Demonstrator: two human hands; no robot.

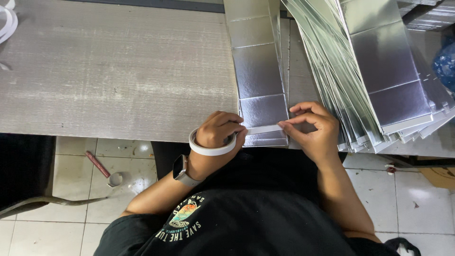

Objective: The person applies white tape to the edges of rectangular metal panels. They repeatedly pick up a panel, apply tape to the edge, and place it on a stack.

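Tape (263,129) is stretched in a short white strip between the two hands, across the near end of a silver sheet (258,71). The strip runs roughly level, just above the sheet's near edge, and appears to lie on or just over the foil surface; whether it is stuck down cannot be told.

The left hand (219,130) is curled closed around the roll (211,148), a white ring that is worn loosely about the fingers near the wrist side, with the thumb and fingertips pinched at the strip's left end. A watch (180,169) is worn on that wrist.

The right hand (316,130) is half closed, with the thumb and forefinger pinched on the strip's right end at the sheet's right edge, while the other fingers are bent and rested on the stack (374,71) beside it.

The sheet is laid lengthwise on the grey table (118,71), creased into panels, its near end at the table's front edge. The stack of similar silver sheets is fanned out just to the right, overlapping the table's corner.

Below the table edge, a tiled floor (123,189) is seen, on which a red stick (97,164) and a small ring lie. A black shirt (256,218) fills the lower middle of the view.
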